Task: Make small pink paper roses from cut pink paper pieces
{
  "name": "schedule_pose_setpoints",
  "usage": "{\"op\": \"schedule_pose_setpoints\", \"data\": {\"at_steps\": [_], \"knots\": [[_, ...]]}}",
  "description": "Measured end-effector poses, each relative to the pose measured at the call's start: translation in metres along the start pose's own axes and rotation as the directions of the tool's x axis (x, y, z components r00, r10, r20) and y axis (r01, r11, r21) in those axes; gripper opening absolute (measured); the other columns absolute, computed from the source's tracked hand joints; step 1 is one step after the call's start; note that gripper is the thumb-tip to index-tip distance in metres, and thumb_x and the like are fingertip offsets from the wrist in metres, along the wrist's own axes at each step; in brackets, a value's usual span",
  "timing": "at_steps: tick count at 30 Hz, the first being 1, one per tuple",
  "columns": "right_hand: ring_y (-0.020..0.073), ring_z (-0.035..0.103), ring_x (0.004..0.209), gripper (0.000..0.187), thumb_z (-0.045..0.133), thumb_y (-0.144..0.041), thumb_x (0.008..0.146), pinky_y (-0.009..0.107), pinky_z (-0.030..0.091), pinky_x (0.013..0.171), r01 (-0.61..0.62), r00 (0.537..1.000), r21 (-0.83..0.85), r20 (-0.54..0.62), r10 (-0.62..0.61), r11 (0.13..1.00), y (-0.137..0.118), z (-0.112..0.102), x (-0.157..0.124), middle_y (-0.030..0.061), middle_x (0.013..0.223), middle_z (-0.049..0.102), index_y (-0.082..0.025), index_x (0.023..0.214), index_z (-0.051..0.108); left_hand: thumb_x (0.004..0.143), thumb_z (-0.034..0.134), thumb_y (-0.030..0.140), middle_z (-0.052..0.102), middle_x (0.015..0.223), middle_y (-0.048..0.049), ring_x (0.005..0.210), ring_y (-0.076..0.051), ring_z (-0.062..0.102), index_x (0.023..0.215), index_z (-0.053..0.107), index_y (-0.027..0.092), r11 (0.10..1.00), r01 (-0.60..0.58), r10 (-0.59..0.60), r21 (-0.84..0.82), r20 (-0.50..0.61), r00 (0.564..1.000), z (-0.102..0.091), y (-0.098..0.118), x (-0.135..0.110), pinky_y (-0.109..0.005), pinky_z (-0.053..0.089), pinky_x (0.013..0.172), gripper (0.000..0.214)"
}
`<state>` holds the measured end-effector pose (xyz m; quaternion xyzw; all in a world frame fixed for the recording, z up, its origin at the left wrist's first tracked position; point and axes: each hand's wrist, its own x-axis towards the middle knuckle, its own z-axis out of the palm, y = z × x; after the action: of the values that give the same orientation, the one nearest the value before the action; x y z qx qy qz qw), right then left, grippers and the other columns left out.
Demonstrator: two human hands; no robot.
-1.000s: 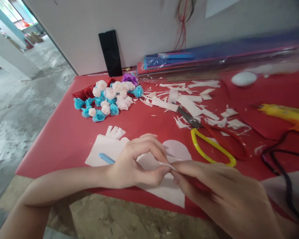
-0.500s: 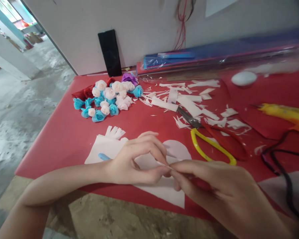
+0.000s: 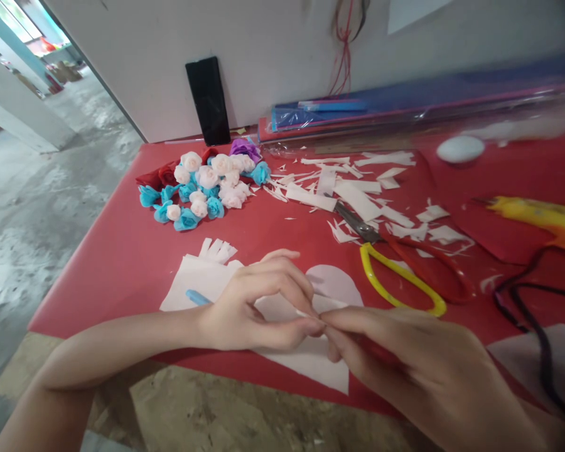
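My left hand [image 3: 257, 311] and my right hand [image 3: 405, 361] meet fingertip to fingertip over the near edge of the red table [image 3: 122, 251]. Both pinch a thin strip of pale pink paper [image 3: 311, 312] between thumb and fingers. Under them lie sheets of pale pink paper [image 3: 311, 367], one with a rounded top [image 3: 336, 282] and one with a fringed edge [image 3: 216, 250]. A light blue pen [image 3: 196, 297] pokes out from behind my left wrist.
A heap of small paper roses [image 3: 202, 185] in white, blue, red and purple lies at the back left. Scissors with a yellow and a red handle [image 3: 395, 270] lie right of my hands among paper scraps [image 3: 358, 188]. Wrapped paper rolls [image 3: 405, 107] line the wall; a black cord [image 3: 527, 301] and yellow glue gun [image 3: 541, 216] sit at right.
Both hands have stayed in place; the fingers shifted slightly on the paper strip, and my right hand has edged a little lower.
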<state>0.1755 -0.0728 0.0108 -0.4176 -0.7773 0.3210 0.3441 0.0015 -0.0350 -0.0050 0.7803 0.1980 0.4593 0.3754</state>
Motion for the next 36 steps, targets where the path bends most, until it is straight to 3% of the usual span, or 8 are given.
{"op": "schedule_pose_setpoints", "data": {"at_steps": [8, 20, 25, 36], "knots": [[0.0107, 0.061, 0.047, 0.022, 0.039, -0.017, 0.082, 0.018, 0.052, 0.05, 0.051, 0.998, -0.094, 0.045, -0.047, 0.994, -0.002, 0.0, 0.004, -0.003, 0.058, 0.066, -0.023, 0.072, 0.058, 0.072, 0.06, 0.017, 0.057, 0.062, 0.0005, 0.064, -0.01, 0.059, 0.067, 0.05, 0.017, 0.999, -0.007, 0.007, 0.036, 0.003, 1.0, 0.001, -0.001, -0.001, -0.037, 0.04, 0.09, 0.011], [0.013, 0.065, 0.053, 0.021, 0.041, -0.017, 0.081, 0.021, 0.053, 0.052, 0.089, 0.996, -0.18, 0.009, -0.089, 0.98, 0.006, 0.004, -0.006, -0.0029, 0.067, 0.07, -0.026, 0.082, 0.06, 0.075, 0.057, 0.018, 0.056, 0.061, 0.0016, 0.062, -0.01, 0.057, 0.064, 0.047, 0.018, 0.999, 0.023, -0.02, 0.045, -0.072, 0.997, 0.003, 0.0, -0.002, -0.037, 0.042, 0.087, 0.016], [0.0159, 0.067, 0.071, 0.02, 0.042, -0.02, 0.086, 0.027, 0.052, 0.074, 0.077, 0.991, -0.335, -0.076, -0.108, 0.939, 0.008, 0.01, -0.021, -0.0021, 0.081, 0.07, -0.027, 0.099, 0.056, 0.075, 0.057, 0.016, 0.054, 0.061, 0.0018, 0.063, -0.009, 0.056, 0.063, 0.046, 0.018, 0.999, 0.049, -0.047, 0.02, -0.069, 0.997, 0.005, 0.003, -0.003, -0.036, 0.043, 0.086, 0.017], [0.0123, 0.064, 0.062, 0.018, 0.035, -0.017, 0.088, 0.02, 0.051, 0.068, 0.297, 0.953, -0.364, 0.055, -0.297, 0.883, 0.008, 0.003, -0.014, -0.0017, 0.076, 0.068, -0.024, 0.101, 0.045, 0.075, 0.058, 0.016, 0.054, 0.065, 0.0018, 0.061, -0.007, 0.053, 0.064, 0.045, 0.017, 0.999, 0.038, -0.039, -0.007, -0.072, 0.997, 0.007, 0.006, -0.005, -0.034, 0.042, 0.086, 0.017]]}}
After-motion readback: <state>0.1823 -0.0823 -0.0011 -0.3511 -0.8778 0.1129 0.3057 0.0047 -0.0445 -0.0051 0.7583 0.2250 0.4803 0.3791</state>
